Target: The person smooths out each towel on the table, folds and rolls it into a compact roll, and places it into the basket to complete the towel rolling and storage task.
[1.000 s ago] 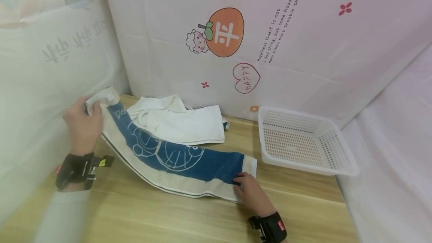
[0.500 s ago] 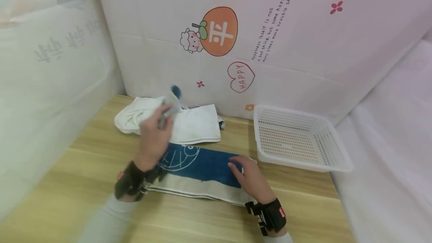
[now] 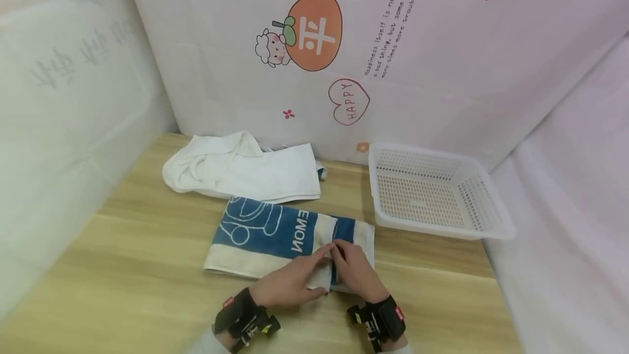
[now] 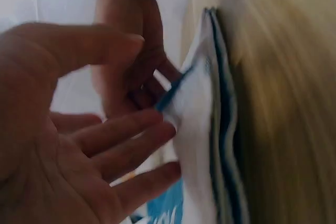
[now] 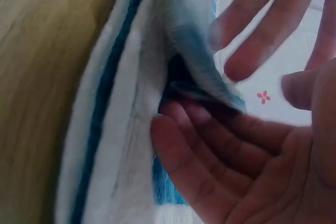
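Observation:
A blue and cream towel (image 3: 280,234) with white line drawings and letters lies folded over on itself on the wooden table. My left hand (image 3: 291,284) touches the folded-over end with extended fingers (image 4: 142,145), its thumb held apart in the left wrist view. Close beside it, my right hand (image 3: 358,273) has its fingers (image 5: 199,156) tucked under the edge of that end. Its thumb stands away from the fingers in the right wrist view. Layered cream and blue edges of the towel (image 5: 113,77) show there too.
Behind the towel lies a crumpled and partly folded white cloth (image 3: 265,173). A white perforated plastic basket (image 3: 383,217) stands at the back right. Printed curtains (image 3: 221,86) hang behind and on both sides of the wooden table (image 3: 132,266).
My left hand has carried the towel's left end over to the right and laid it on the rest, letting go of it. My right hand has moved from the towel's surface to the folded end's edge.

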Motion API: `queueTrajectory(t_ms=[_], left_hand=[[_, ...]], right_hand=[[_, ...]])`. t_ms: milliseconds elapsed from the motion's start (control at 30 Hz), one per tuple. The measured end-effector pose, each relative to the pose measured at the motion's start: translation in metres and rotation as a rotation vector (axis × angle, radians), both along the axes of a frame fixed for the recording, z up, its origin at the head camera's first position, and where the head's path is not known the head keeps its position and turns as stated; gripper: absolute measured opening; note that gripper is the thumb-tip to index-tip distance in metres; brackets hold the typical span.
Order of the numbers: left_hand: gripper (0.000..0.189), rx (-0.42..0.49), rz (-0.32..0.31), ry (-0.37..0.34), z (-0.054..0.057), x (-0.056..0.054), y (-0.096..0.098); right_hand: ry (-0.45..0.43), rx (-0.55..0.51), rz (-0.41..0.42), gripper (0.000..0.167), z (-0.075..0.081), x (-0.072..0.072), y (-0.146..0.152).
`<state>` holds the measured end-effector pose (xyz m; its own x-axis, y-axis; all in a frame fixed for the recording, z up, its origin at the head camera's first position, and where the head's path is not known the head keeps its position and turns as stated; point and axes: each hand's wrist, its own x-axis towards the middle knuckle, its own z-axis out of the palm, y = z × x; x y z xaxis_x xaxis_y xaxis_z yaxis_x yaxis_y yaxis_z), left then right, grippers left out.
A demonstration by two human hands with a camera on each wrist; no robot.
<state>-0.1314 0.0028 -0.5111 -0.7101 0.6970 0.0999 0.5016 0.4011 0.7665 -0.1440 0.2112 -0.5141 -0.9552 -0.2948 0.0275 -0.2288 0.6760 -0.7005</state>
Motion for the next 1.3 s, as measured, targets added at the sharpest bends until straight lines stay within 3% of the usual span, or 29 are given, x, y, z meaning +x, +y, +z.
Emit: queueTrajectory(t_ms=[33,100,267,400,533,633,733,867,1033,1100,1200,1300], left_hand=[[0.080,-0.008,-0.008,-0.010,0.002,-0.002,-0.005],[0.071,0.012,0.036,-0.006,0.007,-0.009,-0.017],[0.047,0.017,0.280,0.113,0.018,-0.026,-0.057],[0.042,-0.032,0.398,0.199,0.020,-0.033,-0.085],[0.042,-0.081,0.384,0.238,0.015,-0.036,-0.095],[0.044,-0.135,0.337,0.242,0.008,-0.036,-0.093],[0.044,-0.160,0.328,0.207,0.002,-0.033,-0.091],[0.038,-0.169,0.351,0.185,-0.003,-0.030,-0.092],[0.033,-0.183,0.340,0.174,-0.005,-0.028,-0.092],[0.032,-0.177,0.334,0.178,-0.005,-0.027,-0.092],[0.034,-0.172,0.352,0.191,-0.005,-0.026,-0.091],[0.048,-0.190,0.377,0.187,-0.004,-0.023,-0.094]], right_hand=[[-0.003,0.002,-0.009,0.036,-0.001,-0.001,0.000],[-0.018,0.008,-0.029,0.031,-0.004,-0.004,-0.002],[0.019,0.035,-0.073,0.020,-0.009,-0.008,-0.009],[0.101,-0.023,-0.129,0.013,0.010,-0.006,-0.011],[0.157,-0.146,-0.229,0.023,0.036,0.001,0.002],[0.131,-0.178,-0.302,0.029,0.043,0.007,0.018],[0.048,-0.088,-0.342,0.035,0.036,0.011,0.032],[-0.056,0.001,-0.318,0.043,0.027,0.012,0.042],[-0.030,-0.083,-0.318,0.043,0.034,0.013,0.046],[-0.013,-0.068,-0.328,0.043,0.032,0.012,0.048],[-0.047,-0.023,-0.345,0.039,0.016,0.009,0.053],[-0.101,0.029,-0.346,0.038,-0.002,0.006,0.056]])
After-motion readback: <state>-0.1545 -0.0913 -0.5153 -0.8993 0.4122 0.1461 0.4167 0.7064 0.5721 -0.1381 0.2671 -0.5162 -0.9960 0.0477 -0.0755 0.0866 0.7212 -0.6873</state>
